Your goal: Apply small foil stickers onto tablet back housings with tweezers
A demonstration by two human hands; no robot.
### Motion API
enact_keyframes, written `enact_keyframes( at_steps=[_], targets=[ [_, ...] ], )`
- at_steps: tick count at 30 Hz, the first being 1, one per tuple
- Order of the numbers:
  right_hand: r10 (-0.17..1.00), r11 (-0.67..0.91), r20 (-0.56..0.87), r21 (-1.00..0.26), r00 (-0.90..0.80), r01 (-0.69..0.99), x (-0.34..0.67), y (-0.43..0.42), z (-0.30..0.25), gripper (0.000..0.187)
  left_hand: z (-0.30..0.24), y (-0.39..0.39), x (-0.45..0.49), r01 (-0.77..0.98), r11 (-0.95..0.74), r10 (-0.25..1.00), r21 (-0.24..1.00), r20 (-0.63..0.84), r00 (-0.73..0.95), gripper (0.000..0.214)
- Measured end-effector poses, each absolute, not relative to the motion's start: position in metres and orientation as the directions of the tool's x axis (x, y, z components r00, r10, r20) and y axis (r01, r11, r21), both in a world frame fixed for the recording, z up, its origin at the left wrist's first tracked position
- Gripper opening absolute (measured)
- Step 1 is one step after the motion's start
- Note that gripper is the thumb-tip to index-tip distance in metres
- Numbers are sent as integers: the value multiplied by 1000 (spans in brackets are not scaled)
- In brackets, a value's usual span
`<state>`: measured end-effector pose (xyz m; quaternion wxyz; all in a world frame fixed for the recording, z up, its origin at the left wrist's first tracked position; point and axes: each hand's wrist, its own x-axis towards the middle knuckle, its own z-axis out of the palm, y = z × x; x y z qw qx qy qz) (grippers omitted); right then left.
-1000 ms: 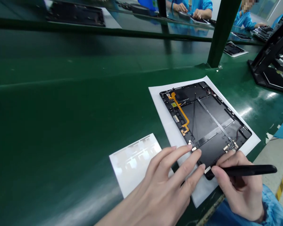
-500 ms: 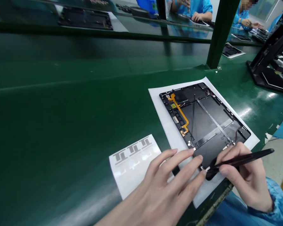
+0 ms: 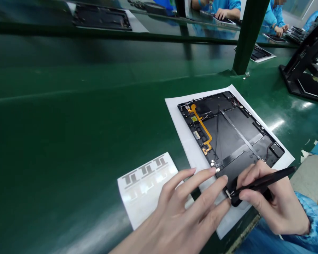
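A black tablet back housing (image 3: 233, 127) lies slanted on white paper (image 3: 196, 153), with an orange flex cable (image 3: 206, 134) along its left side and a grey ribbon across it. My right hand (image 3: 278, 203) grips black tweezers (image 3: 277, 177), their tips at the housing's near left corner beside a small pale piece (image 3: 229, 194). Spread flat, my left hand (image 3: 185, 208) rests its fingertips along the housing's left edge, close to the tips. Partly under that hand lies a white sticker sheet (image 3: 137, 204) with grey T-like shapes.
A green post (image 3: 250, 38) rises behind the housing. Beyond it another housing (image 3: 259, 53) lies on paper, and a black stand (image 3: 302, 63) is at the right. A raised shelf at the back bears a black shell (image 3: 103, 18). Co-workers in blue sleeves (image 3: 233, 5) work across from me.
The tweezers and my right hand have moved slightly left and down at the corner. My left hand stays nearly in place. The view has shifted a little.
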<state>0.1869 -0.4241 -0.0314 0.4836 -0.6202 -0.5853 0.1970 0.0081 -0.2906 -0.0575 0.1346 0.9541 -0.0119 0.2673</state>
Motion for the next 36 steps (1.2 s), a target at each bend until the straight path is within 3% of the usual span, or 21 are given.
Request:
enact_keyframes(
  at_steps=[6,15,25,30,36],
  targets=[
    [908,177,351,-814,226,554,185,-424,-34,10,-56,-292,9,-94,-965,46,245,510,859,34],
    [849,80,291,-896,441,437,182,-429,-40,13,-59,-291,7,-49,-981,34,186,418,908,39],
    [868,81,341,-814,360,575,182,-424,-38,14,-56,-293,11,-52,-979,39,196,432,901,35],
    [821,84,431,-739,374,668,183,-422,-35,15,-52,-292,13,-66,-982,17,180,422,906,32],
    [809,62,428,-743,402,666,185,-422,-35,13,-50,-295,19,-92,-970,30,226,483,875,25]
  ],
)
